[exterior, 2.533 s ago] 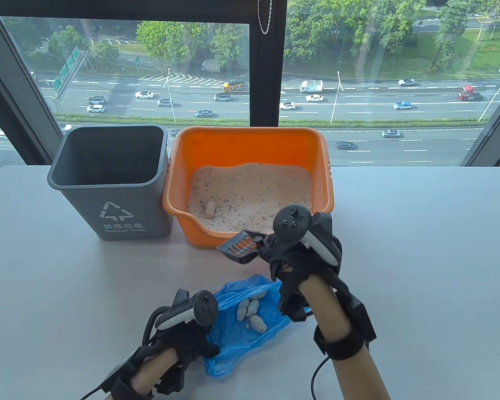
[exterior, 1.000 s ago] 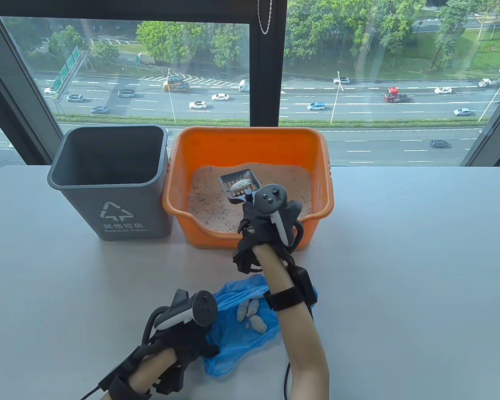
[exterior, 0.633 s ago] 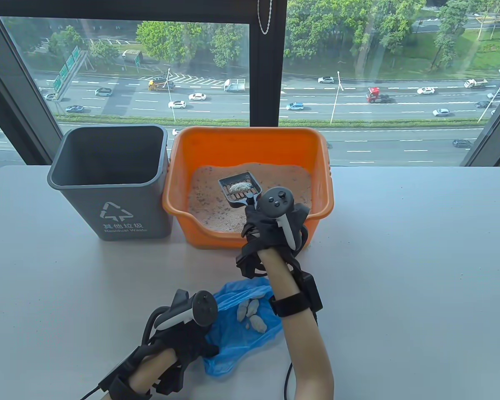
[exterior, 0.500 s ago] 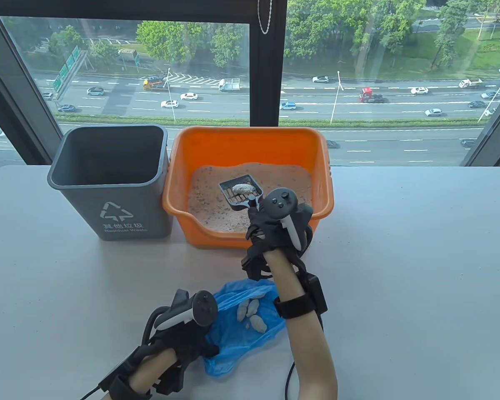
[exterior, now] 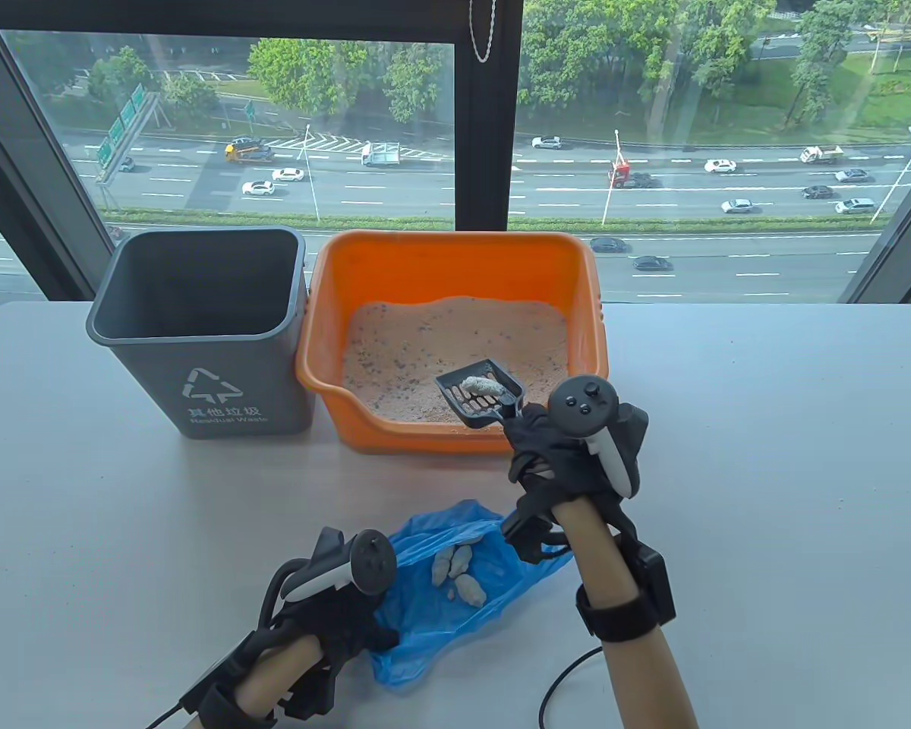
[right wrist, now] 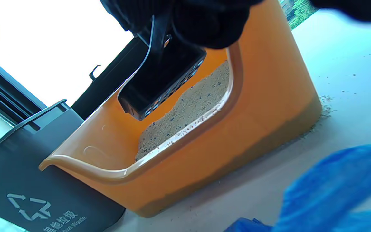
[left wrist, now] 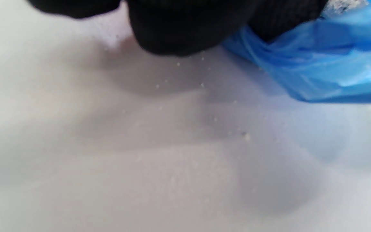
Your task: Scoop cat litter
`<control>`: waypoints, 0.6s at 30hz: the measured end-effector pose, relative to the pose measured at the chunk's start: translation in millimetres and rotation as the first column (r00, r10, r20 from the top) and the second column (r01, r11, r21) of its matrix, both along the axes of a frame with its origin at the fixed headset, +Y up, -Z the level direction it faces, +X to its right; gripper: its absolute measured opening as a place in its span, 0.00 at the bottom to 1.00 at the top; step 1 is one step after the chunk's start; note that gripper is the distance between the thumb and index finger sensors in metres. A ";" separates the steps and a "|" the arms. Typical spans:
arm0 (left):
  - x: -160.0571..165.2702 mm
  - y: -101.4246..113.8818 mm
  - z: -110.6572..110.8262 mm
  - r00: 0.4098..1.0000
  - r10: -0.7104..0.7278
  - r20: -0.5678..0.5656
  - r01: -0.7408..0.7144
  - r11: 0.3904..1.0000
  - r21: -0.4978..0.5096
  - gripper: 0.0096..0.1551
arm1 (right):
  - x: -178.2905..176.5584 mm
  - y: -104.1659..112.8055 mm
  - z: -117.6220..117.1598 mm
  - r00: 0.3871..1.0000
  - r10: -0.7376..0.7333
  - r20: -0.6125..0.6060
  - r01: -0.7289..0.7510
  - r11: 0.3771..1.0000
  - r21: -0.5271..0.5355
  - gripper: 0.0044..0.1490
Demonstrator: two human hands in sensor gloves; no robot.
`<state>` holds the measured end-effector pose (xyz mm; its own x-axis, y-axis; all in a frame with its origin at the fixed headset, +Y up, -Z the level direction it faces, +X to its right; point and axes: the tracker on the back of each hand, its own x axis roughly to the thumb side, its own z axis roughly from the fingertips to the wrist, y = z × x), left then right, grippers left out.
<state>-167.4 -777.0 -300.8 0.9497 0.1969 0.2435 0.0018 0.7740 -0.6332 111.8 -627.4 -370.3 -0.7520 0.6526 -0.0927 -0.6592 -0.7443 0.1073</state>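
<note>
An orange litter box (exterior: 584,281) half full of sandy litter (exterior: 440,342) stands at the table's back. My right hand (exterior: 546,444) grips the handle of a black slotted scoop (exterior: 480,393), which carries a pale clump (exterior: 480,387) above the box's front edge. From below, the scoop (right wrist: 163,83) hangs over the box rim (right wrist: 185,135). A blue plastic bag (exterior: 440,600) lies near me with several pale clumps (exterior: 459,573) on it. My left hand (exterior: 349,619) holds the bag's left edge (left wrist: 317,67) against the table.
A grey waste bin (exterior: 201,334) with a recycling mark stands left of the litter box, touching it. Litter grains are scattered on the white table (exterior: 767,456) by the box's front. A window with a road beyond lies behind the table.
My right hand dug the clump out of the litter at the box's left, lifted it, and drew the loaded scoop back toward me and to the right. The left hand has stayed put.
</note>
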 end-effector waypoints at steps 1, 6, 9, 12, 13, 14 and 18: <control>0.0 0.0 0.1 1.000 0.000 -0.002 0.000 1.000 0.000 0.56 | 4.3 2.8 10.5 0.999 0.011 -0.033 -0.011 1.000 -0.013 0.39; 0.0 0.1 0.3 1.000 -0.002 -0.004 0.002 1.000 -0.001 0.56 | 23.3 11.3 65.2 0.980 0.024 -0.196 -0.046 0.993 -0.110 0.39; 0.0 0.2 0.3 1.000 -0.002 -0.005 0.002 1.000 -0.002 0.56 | 31.3 9.4 93.3 0.956 0.025 -0.291 -0.083 0.979 -0.187 0.39; 0.2 0.3 0.3 1.000 -0.002 -0.006 0.002 1.000 -0.003 0.56 | 29.5 -0.6 108.0 0.923 0.070 -0.378 -0.173 0.953 -0.247 0.38; 0.2 0.3 0.3 1.000 -0.004 -0.005 0.004 1.000 -0.003 0.56 | 25.5 -5.4 109.0 0.918 0.088 -0.387 -0.198 0.947 -0.254 0.38; 0.2 0.4 0.2 1.000 -0.004 -0.005 0.004 1.000 -0.003 0.56 | 21.3 -9.6 108.1 0.914 0.105 -0.392 -0.219 0.941 -0.257 0.38; 0.1 0.4 0.3 1.000 -0.005 -0.006 0.005 1.000 -0.003 0.56 | -9.0 -20.9 90.9 0.887 0.209 -0.411 -0.323 0.918 -0.229 0.38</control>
<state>-167.3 -776.7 -300.5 0.9522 0.1930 0.2369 0.0015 0.7723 -0.6353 102.8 -648.3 -279.3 -0.9083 0.4110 0.0781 -0.3093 -0.7854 0.5362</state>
